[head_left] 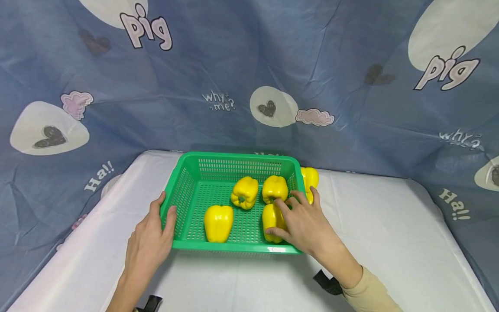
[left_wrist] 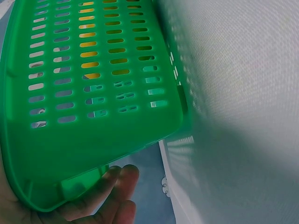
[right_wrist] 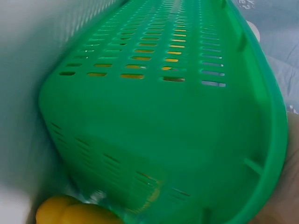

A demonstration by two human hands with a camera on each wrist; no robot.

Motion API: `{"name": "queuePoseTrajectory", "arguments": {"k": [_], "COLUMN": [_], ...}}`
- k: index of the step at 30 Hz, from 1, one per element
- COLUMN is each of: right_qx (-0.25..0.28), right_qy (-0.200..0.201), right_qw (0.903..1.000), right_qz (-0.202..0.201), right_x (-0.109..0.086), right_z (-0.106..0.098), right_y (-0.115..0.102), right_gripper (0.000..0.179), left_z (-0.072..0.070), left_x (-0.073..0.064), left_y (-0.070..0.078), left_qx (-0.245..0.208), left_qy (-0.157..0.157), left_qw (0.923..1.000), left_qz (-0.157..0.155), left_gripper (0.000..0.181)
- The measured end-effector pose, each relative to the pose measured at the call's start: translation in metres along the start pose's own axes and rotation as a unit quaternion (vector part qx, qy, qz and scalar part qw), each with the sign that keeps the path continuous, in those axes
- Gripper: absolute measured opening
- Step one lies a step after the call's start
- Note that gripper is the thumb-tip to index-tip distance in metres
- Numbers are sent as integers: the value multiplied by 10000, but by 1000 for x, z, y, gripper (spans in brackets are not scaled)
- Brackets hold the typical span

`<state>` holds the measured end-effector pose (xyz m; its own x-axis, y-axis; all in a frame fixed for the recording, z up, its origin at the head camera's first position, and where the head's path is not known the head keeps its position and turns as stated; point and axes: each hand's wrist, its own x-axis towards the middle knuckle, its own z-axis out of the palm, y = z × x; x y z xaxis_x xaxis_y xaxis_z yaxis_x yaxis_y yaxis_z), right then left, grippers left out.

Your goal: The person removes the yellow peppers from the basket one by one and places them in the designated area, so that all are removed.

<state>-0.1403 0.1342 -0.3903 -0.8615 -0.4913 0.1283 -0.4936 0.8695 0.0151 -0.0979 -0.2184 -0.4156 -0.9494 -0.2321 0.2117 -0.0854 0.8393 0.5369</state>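
Note:
A green plastic basket (head_left: 238,247) holds several yellow bell peppers: one at front left (head_left: 218,224), two farther back, and one at front right (head_left: 269,219). My left hand (head_left: 150,238) grips the basket's left rim, thumb on the inner side and fingers outside; the left wrist view shows its fingertips below the slotted wall (left_wrist: 70,149). Over the right rim reaches my right hand (head_left: 306,223), with thumb and index finger around the front-right pepper, which it partly covers. In the right wrist view only a blurred edge of that hand (right_wrist: 282,186) shows beyond the rim.
Another yellow bell pepper (head_left: 310,177) lies outside the basket, against its right wall. The basket stands on a white cloth-covered table (head_left: 382,242). Behind hangs a blue printed curtain (head_left: 218,56). Black straps (head_left: 327,284) are near both wrists.

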Motion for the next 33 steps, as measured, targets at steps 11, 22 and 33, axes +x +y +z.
{"name": "queuePoseTrajectory", "arguments": {"k": [11, 22, 33], "right_qx": [380, 531, 572], "right_qy": [-485, -416, -492], "right_qw": [9981, 9976, 9970], "right_qz": [5, -125, -143], "right_x": [3, 3, 4], "right_z": [0, 2, 2], "right_y": [-2, -2, -2], "right_gripper": [73, 74, 60], "left_z": [0, -1, 0], "left_x": [0, -1, -1], "left_y": [1, 1, 1], "left_qx": [-8, 6, 10], "left_qy": [-18, -8, -6], "left_qw": [10000, 10000, 10000], "left_qz": [21, 13, 4], "left_gripper": [63, 63, 63]}}
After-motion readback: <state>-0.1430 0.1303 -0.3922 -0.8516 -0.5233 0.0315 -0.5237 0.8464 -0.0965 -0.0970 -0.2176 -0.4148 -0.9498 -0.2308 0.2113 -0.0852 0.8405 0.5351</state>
